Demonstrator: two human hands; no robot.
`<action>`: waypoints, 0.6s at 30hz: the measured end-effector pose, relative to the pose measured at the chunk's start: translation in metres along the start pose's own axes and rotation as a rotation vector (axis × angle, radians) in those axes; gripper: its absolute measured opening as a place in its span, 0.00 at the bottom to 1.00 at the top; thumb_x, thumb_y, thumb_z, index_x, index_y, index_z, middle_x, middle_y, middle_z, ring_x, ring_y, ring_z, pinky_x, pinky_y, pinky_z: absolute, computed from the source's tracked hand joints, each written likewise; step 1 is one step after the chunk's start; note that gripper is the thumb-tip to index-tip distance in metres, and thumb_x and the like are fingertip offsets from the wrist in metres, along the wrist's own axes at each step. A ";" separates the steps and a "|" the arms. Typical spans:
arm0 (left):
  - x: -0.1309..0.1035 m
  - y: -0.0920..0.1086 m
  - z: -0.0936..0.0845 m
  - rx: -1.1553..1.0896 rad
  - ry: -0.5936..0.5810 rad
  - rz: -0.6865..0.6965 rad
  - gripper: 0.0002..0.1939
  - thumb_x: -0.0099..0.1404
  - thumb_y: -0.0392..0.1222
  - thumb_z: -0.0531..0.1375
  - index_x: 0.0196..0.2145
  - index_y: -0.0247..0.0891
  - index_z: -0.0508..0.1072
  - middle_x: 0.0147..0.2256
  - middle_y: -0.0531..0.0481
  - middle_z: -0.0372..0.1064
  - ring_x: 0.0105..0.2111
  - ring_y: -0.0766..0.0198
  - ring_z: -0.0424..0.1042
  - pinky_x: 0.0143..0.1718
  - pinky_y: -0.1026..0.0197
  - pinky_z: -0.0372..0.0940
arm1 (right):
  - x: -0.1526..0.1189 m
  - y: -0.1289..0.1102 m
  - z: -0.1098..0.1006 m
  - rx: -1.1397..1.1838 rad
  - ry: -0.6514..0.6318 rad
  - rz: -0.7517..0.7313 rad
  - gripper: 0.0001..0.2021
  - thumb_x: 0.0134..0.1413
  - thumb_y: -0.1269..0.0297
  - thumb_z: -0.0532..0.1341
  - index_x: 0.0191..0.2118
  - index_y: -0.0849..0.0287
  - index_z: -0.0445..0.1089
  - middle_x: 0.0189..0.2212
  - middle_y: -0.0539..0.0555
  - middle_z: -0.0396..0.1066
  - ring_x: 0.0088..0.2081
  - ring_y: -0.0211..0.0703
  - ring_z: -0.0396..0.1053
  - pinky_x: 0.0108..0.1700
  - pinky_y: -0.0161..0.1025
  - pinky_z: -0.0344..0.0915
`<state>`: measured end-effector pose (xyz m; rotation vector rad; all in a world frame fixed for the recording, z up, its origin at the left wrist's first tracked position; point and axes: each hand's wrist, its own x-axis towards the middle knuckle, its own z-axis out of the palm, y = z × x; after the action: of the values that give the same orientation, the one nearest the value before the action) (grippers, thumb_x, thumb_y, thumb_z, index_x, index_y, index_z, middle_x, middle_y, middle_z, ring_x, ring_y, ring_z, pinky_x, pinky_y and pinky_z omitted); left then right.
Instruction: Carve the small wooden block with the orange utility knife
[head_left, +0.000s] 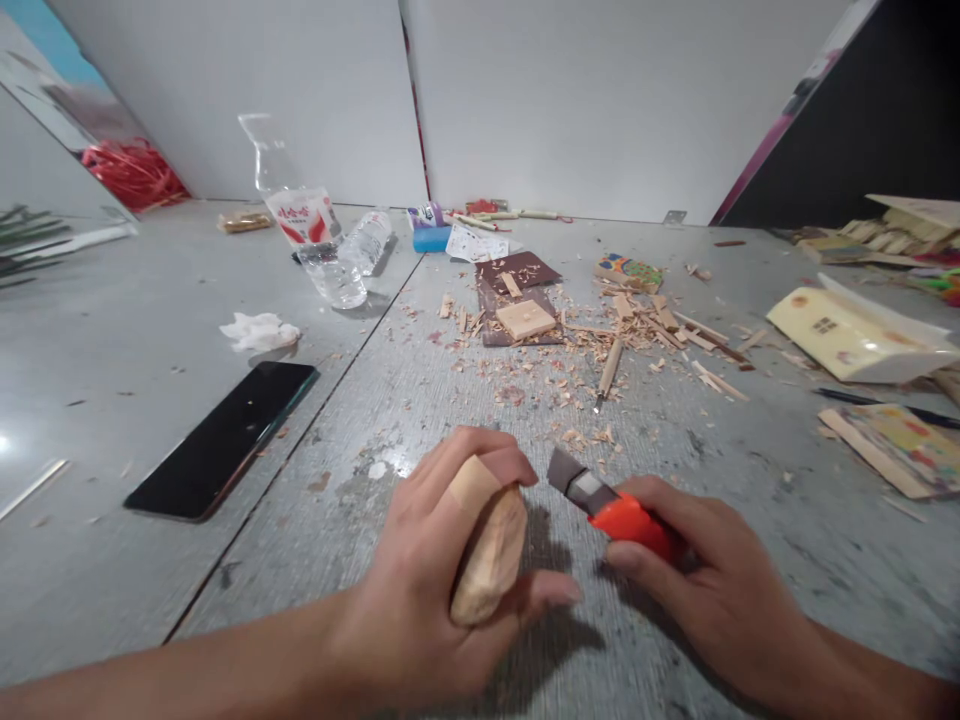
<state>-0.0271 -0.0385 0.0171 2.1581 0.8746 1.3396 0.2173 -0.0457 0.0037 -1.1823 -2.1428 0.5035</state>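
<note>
A pale, rounded piece of carved wood rests in my left hand, whose fingers wrap round its far side while the thumb sticks out to the right. A tan bandage or tape covers part of one finger. My right hand grips a red-handled utility knife between thumb and fingers. Its dark, blade end points up and left toward the wood, with a gap between them. Both hands are low over the grey table, near its front.
A black phone lies at left, near crumpled tissue and a clear bottle. Ahead are wood shavings, a square wood block and a slim carving tool. A cream house-shaped box stands right.
</note>
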 end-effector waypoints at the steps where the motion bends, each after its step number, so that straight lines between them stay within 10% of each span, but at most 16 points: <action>1: 0.001 -0.001 0.000 -0.028 -0.040 -0.066 0.20 0.68 0.47 0.69 0.51 0.43 0.66 0.42 0.49 0.67 0.39 0.59 0.67 0.39 0.56 0.64 | 0.000 0.001 0.000 0.008 0.006 -0.005 0.14 0.73 0.48 0.59 0.42 0.52 0.71 0.26 0.43 0.74 0.24 0.36 0.69 0.29 0.35 0.61; 7: 0.007 -0.004 -0.001 -0.245 -0.176 -0.455 0.29 0.60 0.48 0.73 0.51 0.44 0.63 0.33 0.57 0.63 0.30 0.65 0.61 0.33 0.61 0.60 | -0.001 0.000 -0.002 0.057 -0.104 -0.081 0.11 0.72 0.53 0.59 0.43 0.53 0.72 0.33 0.49 0.79 0.30 0.40 0.75 0.32 0.36 0.65; 18: 0.006 -0.004 0.001 -0.150 -0.153 -0.386 0.36 0.56 0.56 0.76 0.53 0.42 0.65 0.37 0.53 0.65 0.32 0.63 0.63 0.33 0.60 0.60 | 0.005 -0.001 -0.003 0.118 -0.240 -0.016 0.15 0.72 0.50 0.59 0.40 0.55 0.74 0.29 0.48 0.76 0.28 0.40 0.72 0.32 0.37 0.63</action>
<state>-0.0252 -0.0312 0.0180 1.8328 1.0292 1.0012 0.2167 -0.0417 0.0081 -1.0843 -2.2853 0.7878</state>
